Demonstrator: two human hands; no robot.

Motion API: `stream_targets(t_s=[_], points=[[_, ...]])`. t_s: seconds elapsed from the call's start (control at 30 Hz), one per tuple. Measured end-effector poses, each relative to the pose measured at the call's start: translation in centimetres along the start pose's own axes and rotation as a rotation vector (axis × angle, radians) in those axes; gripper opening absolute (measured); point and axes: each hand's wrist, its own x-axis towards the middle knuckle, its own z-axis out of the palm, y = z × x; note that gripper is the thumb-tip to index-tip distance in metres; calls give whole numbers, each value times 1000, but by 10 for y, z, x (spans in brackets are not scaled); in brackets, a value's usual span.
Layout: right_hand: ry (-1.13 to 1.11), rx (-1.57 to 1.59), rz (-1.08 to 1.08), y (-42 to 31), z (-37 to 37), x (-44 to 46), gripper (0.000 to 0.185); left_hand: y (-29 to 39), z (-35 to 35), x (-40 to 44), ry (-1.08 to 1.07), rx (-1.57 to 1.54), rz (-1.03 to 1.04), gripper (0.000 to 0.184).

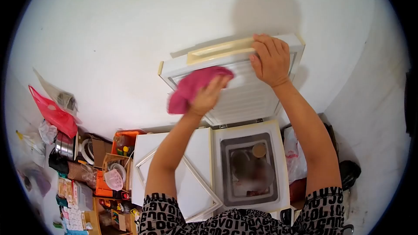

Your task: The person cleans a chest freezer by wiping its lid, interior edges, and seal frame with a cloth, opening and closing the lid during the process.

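Note:
My left hand (206, 98) presses a pink cloth (191, 88) against the inner face of a raised white freezer lid (246, 93). Its fingers are slightly blurred and lie over the cloth near the lid's upper left. With its fingers hooked over the top edge, my right hand (272, 58) grips the lid beside the cream handle strip (217, 51). Below the lid, the chest freezer (283, 165) stands open, with a round tan item (259, 149) and blurred things inside its compartment.
A loose white frame (198, 176) lies on the freezer's closed left top. Orange crates (126, 137), a pink basket (114, 179) and a red plastic bag (54, 113) crowd the left. White walls stand behind and to the right; a white bag (294, 156) sits right of the freezer.

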Motion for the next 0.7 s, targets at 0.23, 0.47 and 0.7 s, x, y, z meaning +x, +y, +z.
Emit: stream_targets(t_s=[0.23, 0.47, 0.7], points=[[-41, 60, -81, 10, -12, 5, 25, 29, -67, 97, -48, -1143, -133, 20], [-247, 323, -189, 32, -45, 48, 20, -40, -94, 14, -159, -966, -174, 14], [-611, 676, 509, 37, -41, 60, 28, -22, -15, -15, -217, -928, -333, 13]])
